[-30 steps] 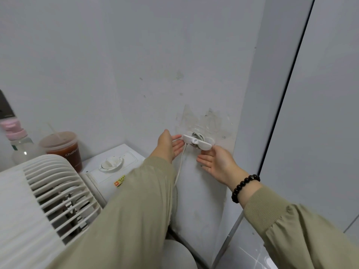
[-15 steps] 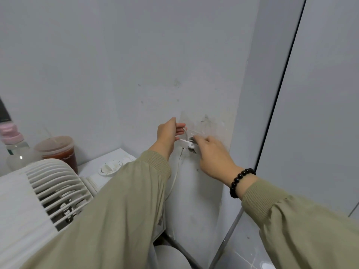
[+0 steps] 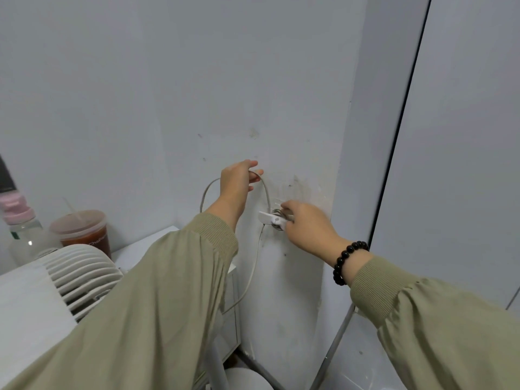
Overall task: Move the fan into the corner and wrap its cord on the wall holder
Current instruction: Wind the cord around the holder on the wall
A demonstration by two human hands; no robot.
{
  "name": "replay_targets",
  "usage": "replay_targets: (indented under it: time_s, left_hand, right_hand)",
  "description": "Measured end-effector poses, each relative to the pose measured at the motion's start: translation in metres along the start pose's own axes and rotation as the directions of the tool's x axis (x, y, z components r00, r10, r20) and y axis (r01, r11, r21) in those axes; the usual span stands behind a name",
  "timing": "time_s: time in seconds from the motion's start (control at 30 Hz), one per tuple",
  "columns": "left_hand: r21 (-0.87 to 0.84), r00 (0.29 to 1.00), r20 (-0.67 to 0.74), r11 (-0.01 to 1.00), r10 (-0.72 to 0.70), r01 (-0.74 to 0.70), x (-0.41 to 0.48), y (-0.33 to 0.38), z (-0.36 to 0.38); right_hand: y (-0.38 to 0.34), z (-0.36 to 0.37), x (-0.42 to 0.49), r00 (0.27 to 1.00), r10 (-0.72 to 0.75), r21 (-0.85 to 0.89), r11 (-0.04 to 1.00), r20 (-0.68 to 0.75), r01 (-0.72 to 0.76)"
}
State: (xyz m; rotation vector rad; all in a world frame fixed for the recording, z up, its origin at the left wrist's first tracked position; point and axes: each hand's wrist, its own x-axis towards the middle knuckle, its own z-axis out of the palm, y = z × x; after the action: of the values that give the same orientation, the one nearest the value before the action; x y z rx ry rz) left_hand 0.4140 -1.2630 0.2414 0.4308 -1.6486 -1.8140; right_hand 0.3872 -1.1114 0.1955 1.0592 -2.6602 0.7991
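The left hand pinches the white cord and holds 1 loop at 11 o'clock from the wall holder. The right hand grips this holder from 4 o'clock, its fingers curled on it. The fan stands at 8 o'clock in the view, well apart.

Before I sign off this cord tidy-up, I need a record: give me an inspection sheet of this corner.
Surface: white top, partly hidden by a sleeve.
Job's things: fan at lower left; holder on the wall, cord wound on it.
Clutter: drink cup and bottle behind the fan.
Hands: left hand lifts a cord loop above the holder; right hand grips the holder.
Cables: cord hangs slack below the holder.
Surroundings: stains on the wall round the holder; grey panel at right.
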Motion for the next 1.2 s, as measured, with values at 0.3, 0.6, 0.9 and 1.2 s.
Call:
replay_targets:
  time_s: [0.3, 0.6, 0.9, 1.2]
  left_hand:
    - [-0.002, 0.985, 0.128, 0.993, 0.118, -0.119, -0.002, 0.064, 0.005]
    - [0.552, 0.941, 0.33, 0.794, 0.074, -0.256, -0.012, 0.064, -0.001]
    - [0.969, 0.936, 0.11, 0.172, 0.333, -0.175, -0.019, 0.05, -0.02]
    - [0.694, 0.832, 0.046, 0.581, 0.553, -0.425, -0.04, 0.077, -0.013]
  right_hand:
    - [-0.024, -0.01, 0.03, 0.981, 0.166, 0.671, 0.716, 0.1, -0.189]
    - [-0.04, -0.022, 0.035, 0.951, 0.26, 0.381, 0.907, -0.165, -0.181]
    - [-0.025, -0.039, 0.022, 0.879, 0.421, 0.658, 0.731, -0.225, -0.181]
    - [-0.03, -0.066, 0.014, 0.897, 0.408, 0.882, 0.344, 0.168, -0.322]
